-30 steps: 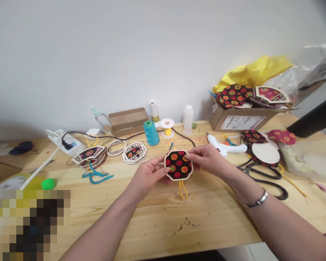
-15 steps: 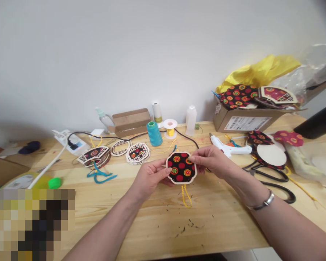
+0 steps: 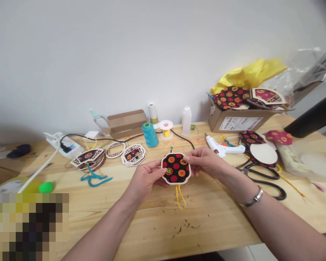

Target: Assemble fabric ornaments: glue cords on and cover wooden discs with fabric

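Note:
Between my two hands is a wood-framed fabric ornament (image 3: pixel 176 169), black cloth with red dots and orange flowers inside a pale scalloped frame. My left hand (image 3: pixel 149 175) grips its left edge, thumb on the front and fingers behind. At the upper right edge, my right hand (image 3: pixel 202 161) pinches it the same way. A yellow braided cord loop (image 3: pixel 180 198) hangs from the lower edge, and a short teal cord (image 3: pixel 172 149) shows at the top. The ornament's back is hidden from view.
A teal thread cone (image 3: pixel 150 135) and a yellow cord spool (image 3: pixel 166 129) stand behind. Lattice wood pieces (image 3: pixel 134 155) lie left of them. Rightward are a white glue gun (image 3: pixel 225 146), black scissors (image 3: pixel 268 181) and a cardboard box (image 3: pixel 233 121). Dark scraps (image 3: pixel 187 223) lie nearer the front.
The whole scene has shifted slightly left in the view. Both hands keep their hold on the ornament, with no clear change in grip.

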`<state>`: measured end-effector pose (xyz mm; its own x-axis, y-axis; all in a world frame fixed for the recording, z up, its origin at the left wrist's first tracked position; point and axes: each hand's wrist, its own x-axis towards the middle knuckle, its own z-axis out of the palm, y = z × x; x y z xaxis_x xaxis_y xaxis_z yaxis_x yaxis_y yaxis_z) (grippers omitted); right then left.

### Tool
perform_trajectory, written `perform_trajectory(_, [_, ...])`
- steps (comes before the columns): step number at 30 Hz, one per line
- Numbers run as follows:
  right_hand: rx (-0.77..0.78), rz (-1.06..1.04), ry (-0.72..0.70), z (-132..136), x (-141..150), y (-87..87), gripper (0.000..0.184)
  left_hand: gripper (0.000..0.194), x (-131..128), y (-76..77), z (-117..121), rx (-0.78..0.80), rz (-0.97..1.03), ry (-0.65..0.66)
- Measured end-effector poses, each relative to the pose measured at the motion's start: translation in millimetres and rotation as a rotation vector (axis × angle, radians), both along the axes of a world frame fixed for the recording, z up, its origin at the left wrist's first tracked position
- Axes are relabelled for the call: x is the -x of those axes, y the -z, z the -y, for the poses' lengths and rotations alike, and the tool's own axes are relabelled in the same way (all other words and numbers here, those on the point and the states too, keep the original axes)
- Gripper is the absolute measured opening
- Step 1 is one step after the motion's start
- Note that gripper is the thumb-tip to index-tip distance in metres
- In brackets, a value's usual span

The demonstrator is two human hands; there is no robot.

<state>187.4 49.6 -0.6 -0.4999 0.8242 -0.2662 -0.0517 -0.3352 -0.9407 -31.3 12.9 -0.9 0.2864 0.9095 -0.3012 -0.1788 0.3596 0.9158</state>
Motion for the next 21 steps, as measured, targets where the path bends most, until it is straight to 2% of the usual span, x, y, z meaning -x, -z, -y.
perform_trajectory(9, [0.035,-0.001,0.01,0.5,3.8,1.9,0.057,0.034,-2.0,-1.4,-2.0,-0.023,0.021,-0.138])
perform_trajectory(13, [0.023,0.076,0.009,3.6,6.6,-2.2,0.048,0.036,-1.7,-1.5,-3.5,-0.023,0.023,-0.19])
perform_trajectory(21, [0.041,0.102,0.135,4.4,13.7,-7.0,0.04,0.038,-2.3,1.3,-3.7,-0.004,0.013,-0.212])
